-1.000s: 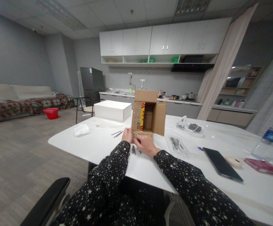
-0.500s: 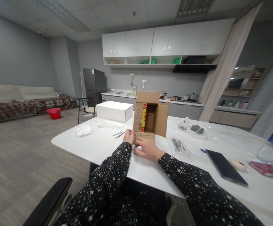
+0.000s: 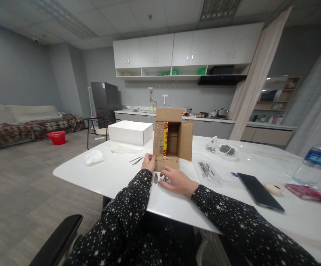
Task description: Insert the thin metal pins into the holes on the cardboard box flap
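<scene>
A brown corrugated cardboard box (image 3: 171, 142) stands upright on the smooth white table (image 3: 116, 173), its flaps spread and the open side facing the person; rows of small holes dot its left flap and lower front flap. The left hand (image 3: 149, 163) rests against the box's lower left corner, fingers curled on the flap edge. The right hand (image 3: 177, 181) lies flat just in front of the box, fingers spread loose over thin dark metal nails (image 3: 156, 178). Behind the box sits a white rectangular carton (image 3: 129, 132).
</scene>
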